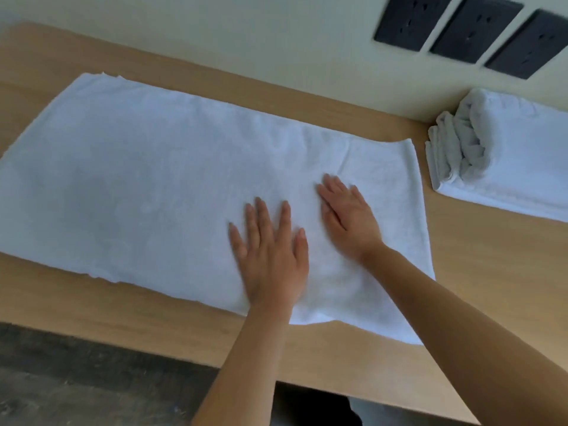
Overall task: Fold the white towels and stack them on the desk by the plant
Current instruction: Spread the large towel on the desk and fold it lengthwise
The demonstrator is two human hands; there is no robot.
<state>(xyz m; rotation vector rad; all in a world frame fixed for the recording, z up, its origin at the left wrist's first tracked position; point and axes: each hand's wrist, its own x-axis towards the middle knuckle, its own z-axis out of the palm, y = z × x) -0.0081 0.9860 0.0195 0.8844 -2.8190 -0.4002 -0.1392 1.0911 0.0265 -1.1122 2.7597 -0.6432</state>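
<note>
Your one head camera looks down and forward from close above the light brown wooden desk (476,241), tilted, with the pale cream wall (246,41) at the top.

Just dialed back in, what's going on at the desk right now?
A person has both hands flat on a large white terry towel spread over the light wooden desk: left hand beside right hand, near its right end. A stack of folded white towels sits apart at the desk's right edge.
</note>
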